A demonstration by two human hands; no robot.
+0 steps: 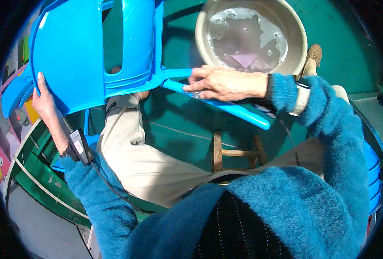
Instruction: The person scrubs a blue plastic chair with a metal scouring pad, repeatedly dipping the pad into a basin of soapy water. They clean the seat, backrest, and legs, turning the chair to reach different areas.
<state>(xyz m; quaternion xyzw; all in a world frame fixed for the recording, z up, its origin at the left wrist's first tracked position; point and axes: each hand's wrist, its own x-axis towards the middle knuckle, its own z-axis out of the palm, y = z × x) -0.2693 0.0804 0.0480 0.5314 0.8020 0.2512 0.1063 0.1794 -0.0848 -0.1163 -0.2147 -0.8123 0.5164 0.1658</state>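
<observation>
A blue plastic chair [70,55] lies tipped on its side at the upper left, its legs pointing right. My left hand [44,98] grips the edge of its seat, thumb on the flat face. Over one chair leg [240,113] my right hand [225,83] is closed around a small silvery scrubber [196,94], mostly hidden under the fingers, pressed to the leg. Just beyond that hand stands a beige tub [299,35] of sudsy, murky water, with a pinkish cloth [244,60] partly showing in it.
A wooden stool [217,152] stands between my legs on the green floor [178,129]. Blue stacked plastic items [374,178] are at the right edge. At the lower left are a curved pale rail [49,192] and a grey panel [45,223]. Colourful furniture [0,155] lines the left.
</observation>
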